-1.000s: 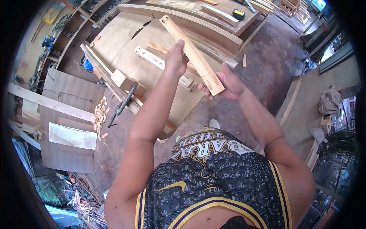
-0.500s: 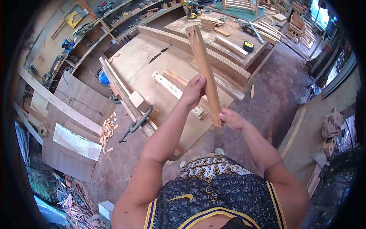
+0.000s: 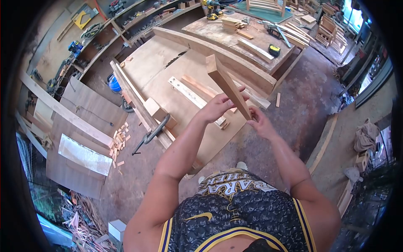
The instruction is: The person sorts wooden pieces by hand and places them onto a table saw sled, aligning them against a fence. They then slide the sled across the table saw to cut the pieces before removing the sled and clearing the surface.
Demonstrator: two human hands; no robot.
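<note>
A long wooden board (image 3: 228, 85) is held up in front of me, tilted, with its far end face pointing up toward the camera. My left hand (image 3: 216, 108) grips it below the middle, with fingertips showing past its right edge. At the near end, my right hand (image 3: 261, 124) holds the board's tip between thumb and fingers. Beneath my hands, a pale board with holes (image 3: 191, 97) and a reddish strip (image 3: 197, 86) lie on a plywood sheet (image 3: 157, 69).
Left of the sheet, a clamp (image 3: 153, 133) grips long boards beside a wood block (image 3: 154, 110). Small offcuts (image 3: 119, 140) are scattered on the floor. A workbench (image 3: 201, 28) behind carries a tape measure (image 3: 274, 51), drills and slats. Shelves with tools line the back left.
The board has turned about its length and its far end has dropped and tipped toward me. My left hand has shifted down and right along it; my right hand has risen slightly.
</note>
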